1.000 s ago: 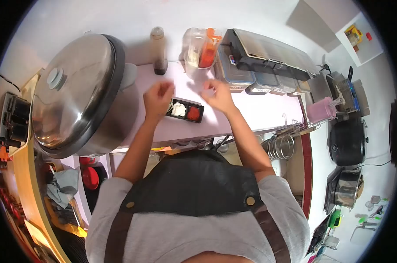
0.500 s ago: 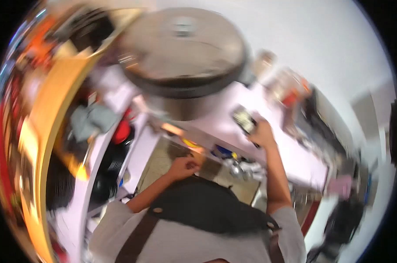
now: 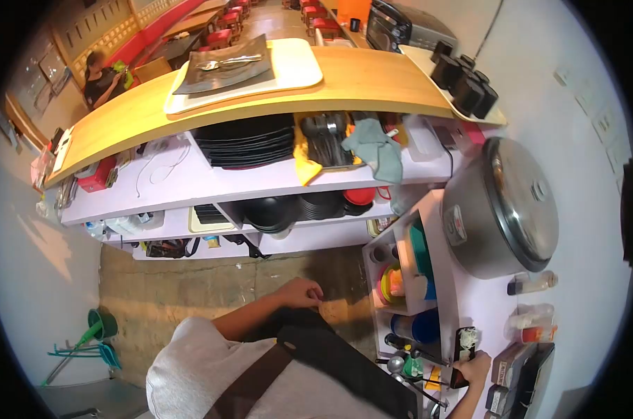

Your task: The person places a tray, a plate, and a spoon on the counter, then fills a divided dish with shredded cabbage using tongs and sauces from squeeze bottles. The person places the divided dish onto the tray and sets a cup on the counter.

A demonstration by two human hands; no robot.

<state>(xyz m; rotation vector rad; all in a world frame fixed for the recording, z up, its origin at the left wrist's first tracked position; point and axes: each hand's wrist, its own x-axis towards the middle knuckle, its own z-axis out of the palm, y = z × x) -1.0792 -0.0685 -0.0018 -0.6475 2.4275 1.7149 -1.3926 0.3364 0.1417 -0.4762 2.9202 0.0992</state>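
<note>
At the lower right, my right hand (image 3: 474, 368) grips a small black sectioned tray (image 3: 466, 339) by its near end, at the edge of the pale pink side counter (image 3: 478, 297). White shredded food shows in the tray's far part; my fingers cover the rest. My left hand (image 3: 301, 292) is in front of the apron, over the floor, with its fingers curled and nothing visible in them. A large steel cooker (image 3: 470, 216) with a domed lid stands on the counter beyond the tray. To the right of the tray are a bottle (image 3: 533, 283) and a clear container (image 3: 529, 323).
A long wooden counter (image 3: 372, 73) bears a cream tray (image 3: 295, 66) with a dark plate and cutlery. Shelves below hold black plates (image 3: 243, 143), a cutlery basket and a grey cloth (image 3: 377, 148). Another person (image 3: 101, 80) sits beyond, at the upper left. Green cleaning tools stand lower left.
The view has swung left, from the side counter to the wooden counter and shelves. My right hand has taken hold of the black tray. My left hand has drawn back from the side counter towards the apron.
</note>
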